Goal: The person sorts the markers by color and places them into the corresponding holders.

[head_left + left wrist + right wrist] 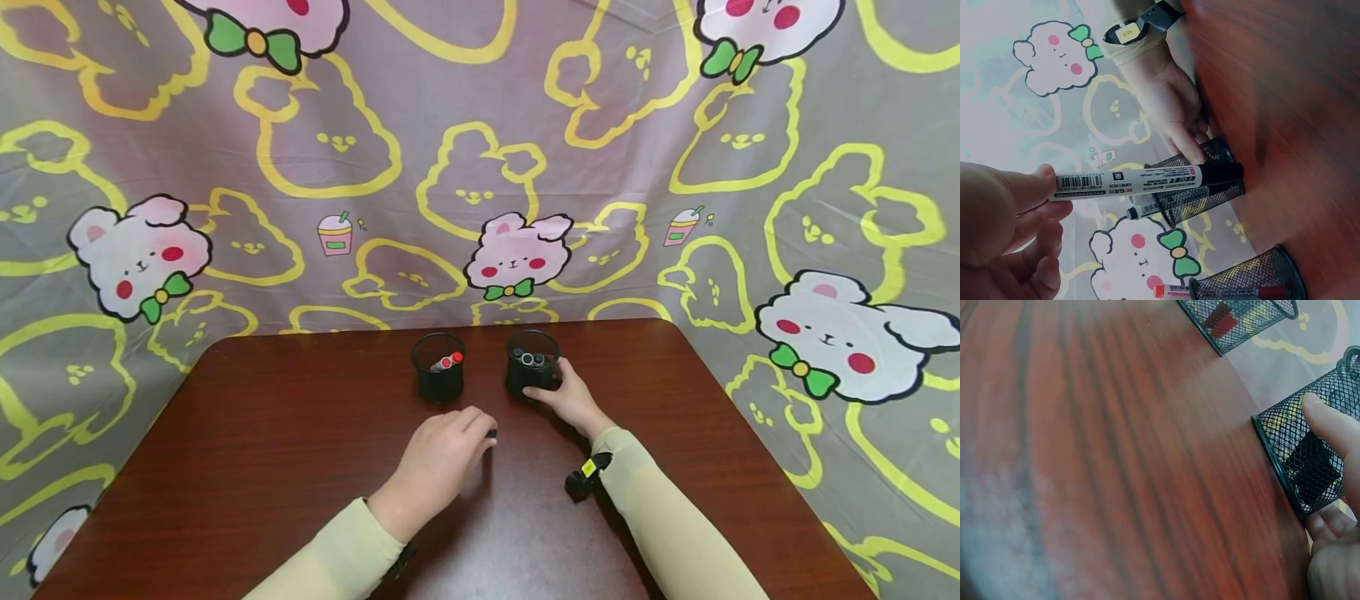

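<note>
My left hand (438,462) pinches a whiteboard marker (1129,184) by its end between thumb and fingers. The marker has a white printed barrel and a black cap, which points away from the hand. My right hand (576,402) grips the side of the right black mesh pen cup (519,385), its thumb across the front and fingers behind, as the right wrist view also shows. Inside that cup stand several dark-ended markers (527,359). To its left is a second black mesh pen cup (441,390) holding red-ended markers (447,362).
Both cups stand upright near the back of the brown wooden table (300,467). A patterned cloth (405,217) with rabbits and yellow outlines hangs behind the table and along its sides. Each sleeve has a black wrist camera (585,477) strapped at the cuff.
</note>
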{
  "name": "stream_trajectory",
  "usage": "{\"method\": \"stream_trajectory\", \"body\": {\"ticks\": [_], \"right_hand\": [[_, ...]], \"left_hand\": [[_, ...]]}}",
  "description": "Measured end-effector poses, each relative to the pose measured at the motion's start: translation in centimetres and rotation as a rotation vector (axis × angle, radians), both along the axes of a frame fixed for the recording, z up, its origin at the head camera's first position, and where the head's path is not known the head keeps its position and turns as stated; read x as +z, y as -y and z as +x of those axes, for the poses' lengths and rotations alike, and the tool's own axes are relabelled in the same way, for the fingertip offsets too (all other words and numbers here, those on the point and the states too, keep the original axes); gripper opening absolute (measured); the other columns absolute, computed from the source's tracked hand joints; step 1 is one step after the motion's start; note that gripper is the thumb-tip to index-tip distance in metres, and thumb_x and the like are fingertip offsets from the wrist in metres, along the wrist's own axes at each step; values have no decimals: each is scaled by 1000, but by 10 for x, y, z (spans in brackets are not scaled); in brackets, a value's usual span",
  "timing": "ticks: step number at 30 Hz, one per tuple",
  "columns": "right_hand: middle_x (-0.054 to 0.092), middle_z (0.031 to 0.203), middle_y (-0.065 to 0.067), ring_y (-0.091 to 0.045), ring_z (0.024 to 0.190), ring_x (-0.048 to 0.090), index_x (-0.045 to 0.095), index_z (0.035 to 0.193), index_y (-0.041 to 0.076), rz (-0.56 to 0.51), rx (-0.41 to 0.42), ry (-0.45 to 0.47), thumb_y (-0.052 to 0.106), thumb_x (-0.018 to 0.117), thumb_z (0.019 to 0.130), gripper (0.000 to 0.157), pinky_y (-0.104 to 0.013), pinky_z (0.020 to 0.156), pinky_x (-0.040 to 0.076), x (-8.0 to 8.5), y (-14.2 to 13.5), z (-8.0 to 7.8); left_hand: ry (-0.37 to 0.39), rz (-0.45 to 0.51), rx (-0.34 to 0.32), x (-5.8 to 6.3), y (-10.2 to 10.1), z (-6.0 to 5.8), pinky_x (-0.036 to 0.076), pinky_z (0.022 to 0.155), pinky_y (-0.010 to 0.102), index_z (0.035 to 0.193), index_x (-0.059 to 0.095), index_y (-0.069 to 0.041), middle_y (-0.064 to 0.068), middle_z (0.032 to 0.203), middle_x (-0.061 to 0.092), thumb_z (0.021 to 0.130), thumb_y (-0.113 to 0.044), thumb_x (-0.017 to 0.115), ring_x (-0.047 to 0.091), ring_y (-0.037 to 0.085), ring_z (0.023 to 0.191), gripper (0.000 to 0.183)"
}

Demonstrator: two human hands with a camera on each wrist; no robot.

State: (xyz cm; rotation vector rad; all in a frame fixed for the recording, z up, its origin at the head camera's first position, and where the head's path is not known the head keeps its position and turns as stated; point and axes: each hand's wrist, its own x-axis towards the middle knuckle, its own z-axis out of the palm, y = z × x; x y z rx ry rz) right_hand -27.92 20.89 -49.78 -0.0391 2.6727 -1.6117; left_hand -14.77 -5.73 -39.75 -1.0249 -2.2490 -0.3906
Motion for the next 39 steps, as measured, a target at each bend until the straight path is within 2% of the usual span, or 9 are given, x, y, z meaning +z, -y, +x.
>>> {"method": "stream_trajectory", "body": {"ticks": [11,18,27,34,39], "right_hand": [[58,140,-17,-34,133,54,44,144,12,8,-8,-3,37,86,84,77,-56,111,42,-1,0,-1],[58,141,-17,-34,134,53,44,145,12,8,-9,-4,35,86,84,77,-57,111,42,-1,1,-1],[59,139,-18,-35,133,54,45,143,11,-8,-2,-18,33,87,84,75,-57,110,42,-1,1,-1],[60,137,-17,-34,131,55,46,142,12,-16,-5,-13,32,87,84,74,-55,110,43,-1,1,-1],[59,138,-17,-34,132,55,45,144,12,-10,-4,-5,33,87,85,75,-55,110,42,0,1,-1]], "left_hand": [[-5,130,1,22,6,-3,59,73,29,105,69,-10,-2,95,70,87,-17,84,70,12,82,24],[-8,221,19,32,8,-3,60,74,31,108,69,-8,1,98,71,86,-16,85,72,14,84,28],[5,298,40,43,8,-6,61,83,33,112,70,-6,5,104,73,87,-14,84,73,16,90,30],[-26,342,44,50,7,-13,61,79,34,112,69,-5,6,105,72,89,-16,82,72,19,92,29],[-17,367,54,56,4,-18,61,79,34,114,69,-6,7,106,72,89,-17,82,72,20,92,30]]}}
